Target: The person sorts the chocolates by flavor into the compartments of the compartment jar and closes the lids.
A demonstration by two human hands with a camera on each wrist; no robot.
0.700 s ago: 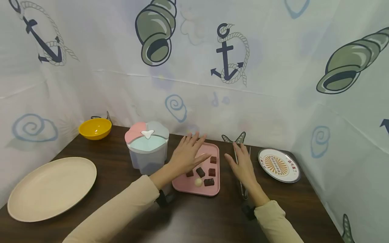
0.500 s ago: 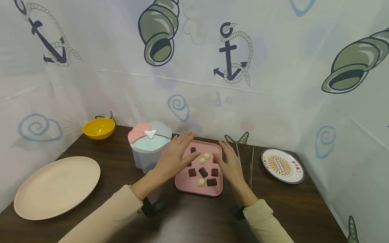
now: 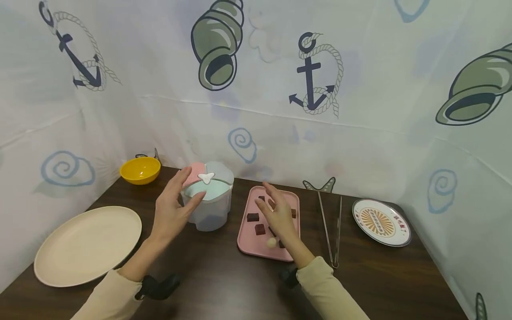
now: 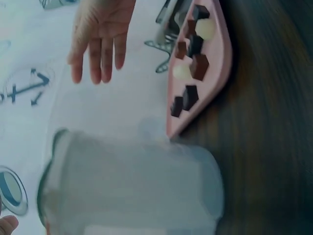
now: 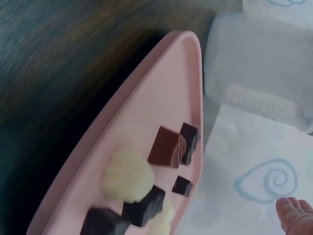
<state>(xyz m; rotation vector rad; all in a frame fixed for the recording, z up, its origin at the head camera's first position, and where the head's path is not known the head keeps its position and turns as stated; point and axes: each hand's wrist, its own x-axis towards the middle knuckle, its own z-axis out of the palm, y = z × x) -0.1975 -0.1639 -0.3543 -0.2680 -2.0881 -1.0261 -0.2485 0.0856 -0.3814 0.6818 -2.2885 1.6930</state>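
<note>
My left hand [image 3: 172,211] hovers at the left side of a clear lidded container [image 3: 210,206], fingers spread and apart from the thumb. Its lid has pink, grey and mint sections with a white knob. Over the pink tray [image 3: 248,244] is my right hand [image 3: 282,218], fingers loosely extended and holding nothing; it hides part of the tray. Brown, dark and white chocolates lie there, among them a brown chocolate [image 5: 164,147] and a white chocolate [image 5: 127,174]. In the left wrist view, the right hand [image 4: 102,39] hangs open beyond the container.
Metal tongs [image 3: 334,258] lie right of the tray, before a patterned white plate [image 3: 400,240]. On the left are a large cream oval plate [image 3: 88,244] and a yellow bowl [image 3: 140,171]. A printed cloth [image 3: 264,133] closes off the back and sides of the dark table [image 3: 224,275].
Both hands have moved left. The left went from above the tray to beside the container; the right went from the tongs to above the tray. The head view has shifted slightly.
</note>
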